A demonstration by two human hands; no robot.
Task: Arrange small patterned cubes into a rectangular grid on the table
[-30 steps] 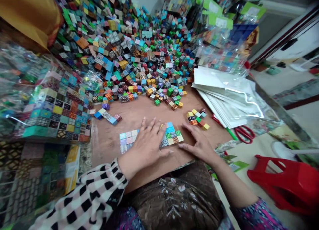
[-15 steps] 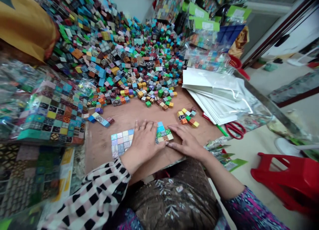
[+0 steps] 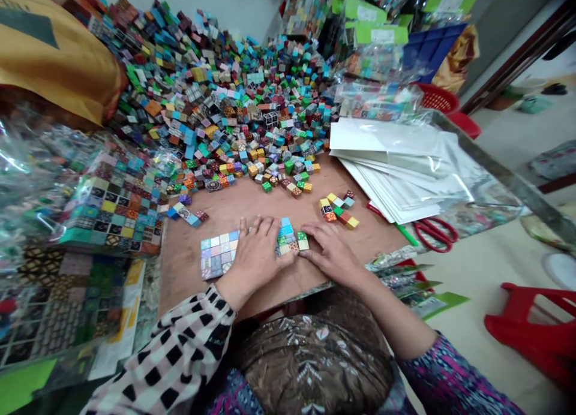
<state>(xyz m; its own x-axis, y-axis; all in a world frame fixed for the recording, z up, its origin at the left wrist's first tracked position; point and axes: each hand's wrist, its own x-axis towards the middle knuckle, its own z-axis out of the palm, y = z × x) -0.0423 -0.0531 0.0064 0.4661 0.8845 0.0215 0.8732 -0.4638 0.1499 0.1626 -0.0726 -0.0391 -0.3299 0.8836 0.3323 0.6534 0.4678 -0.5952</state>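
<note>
A flat slab of small patterned cubes (image 3: 217, 256) lies on the brown board, pale at its left end and brighter at its right. Across its middle rests my left hand (image 3: 256, 247), fingers stretched out and covering part of it, thumb toward the right end. My right hand (image 3: 335, 253) pinches a short strip of green and cream cubes (image 3: 303, 240) between thumb and fingers. A narrow gap separates this strip from the slab's right edge.
A large heap of loose cubes (image 3: 234, 103) fills the back of the board (image 3: 270, 202). Small cube groups lie at left (image 3: 186, 213) and right (image 3: 337, 211). White sheets (image 3: 396, 163), red scissors (image 3: 435, 235) and a bagged cube block (image 3: 112, 205) flank the board. A red stool (image 3: 531, 325) stands right.
The green and cream strip has come slightly apart from the slab's right edge, with my right hand at it. My left hand stays on the slab. The camera view has shifted a little.
</note>
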